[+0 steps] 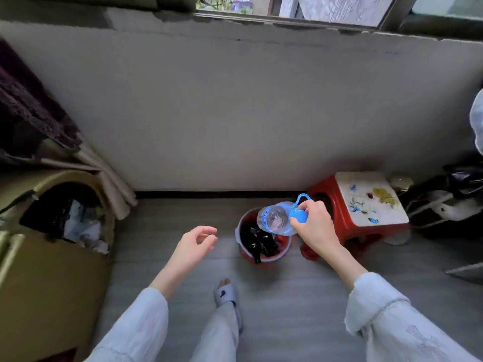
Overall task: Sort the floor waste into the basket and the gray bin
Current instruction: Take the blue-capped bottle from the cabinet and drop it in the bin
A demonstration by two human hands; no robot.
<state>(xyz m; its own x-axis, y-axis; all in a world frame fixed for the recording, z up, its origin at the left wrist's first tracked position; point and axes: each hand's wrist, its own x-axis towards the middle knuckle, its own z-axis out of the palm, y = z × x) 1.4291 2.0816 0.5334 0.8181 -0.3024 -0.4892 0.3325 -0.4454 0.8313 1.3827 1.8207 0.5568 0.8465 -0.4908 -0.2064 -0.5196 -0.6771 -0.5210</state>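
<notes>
A clear plastic bottle [274, 218] with a blue cap and carrying loop is held by its cap end in the right hand [315, 226], fingers and thumb curled round the cap, and is suspended on its side directly above the gray bin [239, 237], a small round pail with a red interior in which dark glass bottles [257, 242] already stand. The step in hand is judged to be the depositing of this bottle; for the next move, the bottle is to be lowered or tipped past the rim and released, room among the dark bottles appearing limited. The left hand [194, 244] is held out to the left of the bin, fingers loosely curled and nothing grasped. The basket [104, 205], tan and holding crumpled paper and dark items, is set well to the left of the bin. A red stool [366, 202] with a floral top stands just right of the bin. The bin rests on gray plank flooring [287, 296], beneath a plain wall [248, 113] topped by a window ledge.
</notes>
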